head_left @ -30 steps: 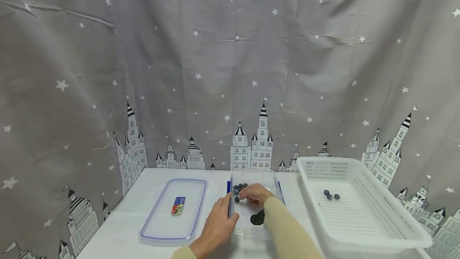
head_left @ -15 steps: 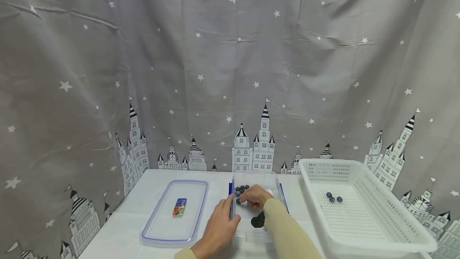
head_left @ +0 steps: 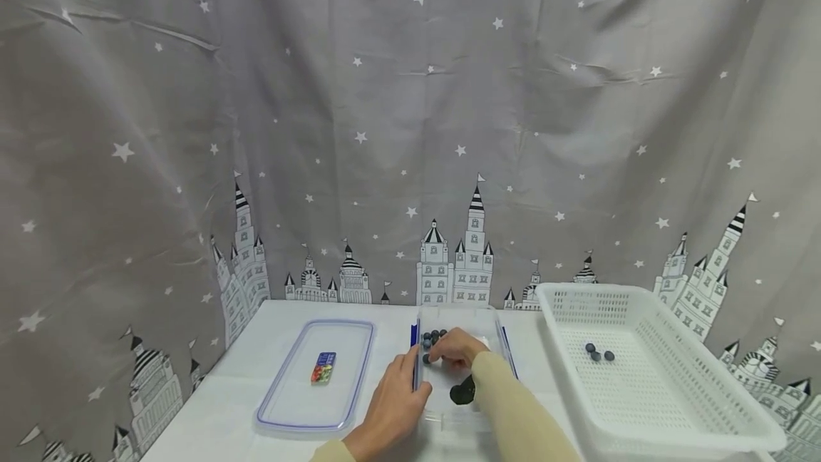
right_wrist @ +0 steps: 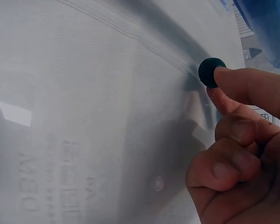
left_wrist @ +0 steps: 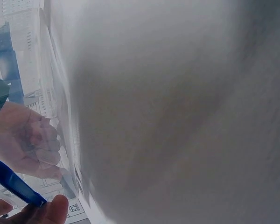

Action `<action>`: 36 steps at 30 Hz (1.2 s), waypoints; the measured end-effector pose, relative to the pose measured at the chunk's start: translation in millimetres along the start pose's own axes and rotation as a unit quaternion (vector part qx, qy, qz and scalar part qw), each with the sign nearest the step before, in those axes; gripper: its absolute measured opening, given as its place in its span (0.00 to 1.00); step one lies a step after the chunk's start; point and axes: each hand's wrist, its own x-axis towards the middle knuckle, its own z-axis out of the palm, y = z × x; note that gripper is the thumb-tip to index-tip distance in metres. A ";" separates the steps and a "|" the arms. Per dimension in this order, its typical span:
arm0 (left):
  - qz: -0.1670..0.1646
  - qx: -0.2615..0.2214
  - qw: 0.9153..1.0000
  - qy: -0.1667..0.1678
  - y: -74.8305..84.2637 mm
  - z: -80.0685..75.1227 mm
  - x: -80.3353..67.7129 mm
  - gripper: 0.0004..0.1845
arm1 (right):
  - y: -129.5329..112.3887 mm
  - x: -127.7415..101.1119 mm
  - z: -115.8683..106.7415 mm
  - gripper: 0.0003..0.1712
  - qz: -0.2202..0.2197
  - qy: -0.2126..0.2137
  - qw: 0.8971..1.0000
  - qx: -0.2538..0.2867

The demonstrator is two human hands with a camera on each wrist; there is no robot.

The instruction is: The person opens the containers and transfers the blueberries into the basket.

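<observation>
In the head view, my right hand (head_left: 457, 348) reaches into a clear plastic food container (head_left: 442, 416) and pinches a dark blueberry (head_left: 426, 359) between thumb and index finger. In the right wrist view, that blueberry (right_wrist: 210, 72) sits at the fingertips close to the container's wall, with the other fingers curled in. Several more blueberries (head_left: 427, 337) lie along the left wall, just beyond it. My left hand (head_left: 394, 394) holds the container's left side, its fingertips beside a blue latch (left_wrist: 14, 179) in the left wrist view. Its grip is partly hidden.
A clear lid (head_left: 301, 405) with a bluish rim and a printed label (head_left: 323, 368) lies at the left. At the right stands a white perforated basket (head_left: 693, 440) with 3 blueberries (head_left: 596, 356). A grey curtain (head_left: 359, 91) hangs behind the white table (head_left: 212, 412).
The right hand has closed in on the nearest blueberry and now pinches it at the container's left wall. The left hand stays in place. The whole head view has shifted slightly.
</observation>
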 end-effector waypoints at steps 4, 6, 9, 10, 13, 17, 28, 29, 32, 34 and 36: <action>-0.005 -0.004 1.000 -0.007 1.0 0.5 -1.2 0.38 | 1.2 -0.9 -3.1 0.03 -0.006 -0.020 1.000 -0.001; 0.001 -0.004 1.000 -0.007 1.9 1.0 -1.7 0.37 | 2.2 -1.5 -5.4 0.04 -0.010 -0.026 1.000 -0.006; 0.006 0.000 1.000 -0.006 2.7 1.7 -2.6 0.37 | 2.3 -3.5 -9.8 0.04 -0.014 -0.033 0.999 -0.008; 0.008 0.002 1.000 -0.005 3.1 1.5 -3.0 0.37 | 1.2 -4.5 -11.9 0.04 -0.017 -0.036 0.999 -0.007; 0.010 0.004 1.000 -0.003 3.6 0.8 -3.6 0.37 | -3.9 -8.1 -18.7 0.04 -0.030 -0.042 0.999 0.001; 0.006 0.004 1.000 -0.002 2.9 0.2 -3.2 0.37 | -12.4 -13.2 -28.8 0.06 -0.051 -0.046 0.998 0.002; 0.003 0.004 1.000 -0.001 0.6 -3.2 -2.7 0.36 | -24.2 -15.8 -55.6 0.15 -0.071 -0.070 0.995 0.029; 0.003 0.005 1.000 0.001 0.6 -3.4 -3.2 0.37 | -24.4 -15.9 -57.5 0.16 -0.073 -0.073 0.994 0.029; 0.005 0.006 1.000 0.009 0.1 -2.6 -3.9 0.37 | -24.0 -16.7 -62.6 0.16 -0.078 -0.079 0.993 0.029; 0.004 0.005 1.000 0.011 -0.3 -1.1 -4.0 0.37 | -23.6 -18.4 -66.2 0.16 -0.081 -0.081 0.993 0.026; 0.001 0.004 1.000 0.009 0.2 -0.5 -3.7 0.37 | -23.1 -20.5 -70.5 0.16 -0.081 -0.084 0.993 0.025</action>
